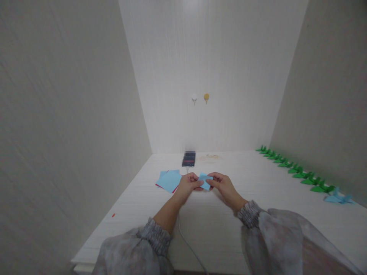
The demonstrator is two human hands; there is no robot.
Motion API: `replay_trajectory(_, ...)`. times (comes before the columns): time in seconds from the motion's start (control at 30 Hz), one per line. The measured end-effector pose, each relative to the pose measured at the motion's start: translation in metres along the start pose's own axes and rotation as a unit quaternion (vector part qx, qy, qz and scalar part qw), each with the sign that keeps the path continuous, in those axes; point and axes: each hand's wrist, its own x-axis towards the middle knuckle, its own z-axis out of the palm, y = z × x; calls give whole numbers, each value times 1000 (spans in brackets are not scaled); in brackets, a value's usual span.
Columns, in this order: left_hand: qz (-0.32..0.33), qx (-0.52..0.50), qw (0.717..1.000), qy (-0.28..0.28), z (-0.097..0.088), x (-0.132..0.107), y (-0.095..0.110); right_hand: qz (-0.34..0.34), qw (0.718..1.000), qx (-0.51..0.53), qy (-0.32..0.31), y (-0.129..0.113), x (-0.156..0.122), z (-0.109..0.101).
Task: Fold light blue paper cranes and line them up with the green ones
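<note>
A small folded square of light blue paper (205, 181) is held between my two hands, just above the white table. My left hand (189, 185) pinches its left edge with thumb and fingers. On the opposite edge, the thumb and fingers of my right hand (224, 185) grip the same paper. Left of my left hand lies a loose stack of square paper sheets (169, 180), light blue on top with red edges showing underneath. The fingers hide part of the folded paper.
A phone (189, 159) lies near the back wall, its white cable (189, 244) running toward the front edge. Folded green paper figures (295, 170) line the right wall, with a blue one (338, 197) nearest. A red scrap (113, 215) lies left. Two hooks (206, 97) hang on the wall.
</note>
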Motion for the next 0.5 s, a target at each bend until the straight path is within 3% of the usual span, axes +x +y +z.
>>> replay_trajectory(0.23, 2, 6, 1000, 17, -2, 0, 2, -2, 998, -25, 50, 0, 3, -4)
replay_trajectory(0.5, 11, 16, 999, 40, -1, 2, 1, -18, 998, -33, 45, 1, 3, -5)
